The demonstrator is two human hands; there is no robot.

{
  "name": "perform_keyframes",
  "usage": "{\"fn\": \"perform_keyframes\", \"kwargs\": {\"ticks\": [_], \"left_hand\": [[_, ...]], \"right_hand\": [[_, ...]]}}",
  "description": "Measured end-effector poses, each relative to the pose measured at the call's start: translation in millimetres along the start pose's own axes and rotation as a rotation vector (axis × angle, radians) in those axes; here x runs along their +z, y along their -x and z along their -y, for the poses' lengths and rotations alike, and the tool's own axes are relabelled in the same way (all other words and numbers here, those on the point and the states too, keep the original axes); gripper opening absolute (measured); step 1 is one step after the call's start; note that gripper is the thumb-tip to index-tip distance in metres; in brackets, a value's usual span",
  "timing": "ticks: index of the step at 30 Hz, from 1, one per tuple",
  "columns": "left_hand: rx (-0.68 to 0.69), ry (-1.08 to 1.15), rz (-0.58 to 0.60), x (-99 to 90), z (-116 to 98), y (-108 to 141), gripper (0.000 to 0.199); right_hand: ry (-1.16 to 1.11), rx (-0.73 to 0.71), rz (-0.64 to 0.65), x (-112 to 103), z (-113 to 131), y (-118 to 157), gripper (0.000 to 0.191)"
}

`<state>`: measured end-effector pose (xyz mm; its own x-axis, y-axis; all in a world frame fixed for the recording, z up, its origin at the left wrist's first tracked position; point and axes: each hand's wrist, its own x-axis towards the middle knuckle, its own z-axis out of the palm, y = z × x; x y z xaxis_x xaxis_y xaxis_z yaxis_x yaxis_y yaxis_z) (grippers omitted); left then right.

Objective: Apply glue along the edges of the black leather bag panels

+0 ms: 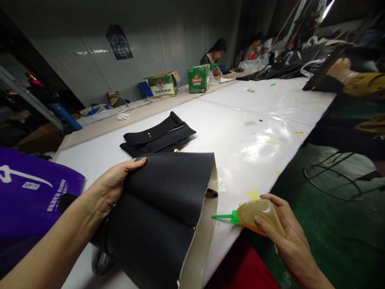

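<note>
My left hand (112, 180) grips a black leather bag piece (164, 196) along its upper left side, thumb on top and the other fingers hidden beneath. The piece's open edge faces right and shows a pale lining, with a small black zipper end sticking out. In my right hand (285, 228) is a squeeze glue bottle (260, 216) of amber liquid with a green nozzle. The nozzle tip points left at the lining by the open edge; whether it touches cannot be told. Just behind lie more black leather pieces (158, 134) with small gold fittings.
A purple bag (33, 192) sits at the left. Green cartons (198, 79) stand along the far side of the white table (228, 120). Yellow scraps dot its right edge. Co-workers (215, 56) sit at the back; another person's hand (341, 70) handles black material at the right.
</note>
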<state>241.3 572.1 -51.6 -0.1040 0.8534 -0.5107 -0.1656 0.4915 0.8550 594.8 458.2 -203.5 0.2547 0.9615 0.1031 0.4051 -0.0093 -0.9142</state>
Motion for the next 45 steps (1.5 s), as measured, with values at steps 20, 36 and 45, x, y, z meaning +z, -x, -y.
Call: {"fn": "perform_keyframes", "kwargs": {"ticks": [20,36,45], "left_hand": [[0.000,0.012,0.010,1.6,-1.3,-2.1,0.024],[-0.036,0.006,0.026,1.4,-4.9,-4.2,0.025],[-0.059,0.009,0.006,-0.7,-6.2,-3.5,0.022]], "right_hand": [[-0.192,0.105,0.093,7.1,-1.4,-8.0,0.051],[-0.141,0.049,0.051,1.4,-5.7,-24.6,0.049],[-0.140,0.044,0.184,1.5,-4.5,-22.1,0.050]]}}
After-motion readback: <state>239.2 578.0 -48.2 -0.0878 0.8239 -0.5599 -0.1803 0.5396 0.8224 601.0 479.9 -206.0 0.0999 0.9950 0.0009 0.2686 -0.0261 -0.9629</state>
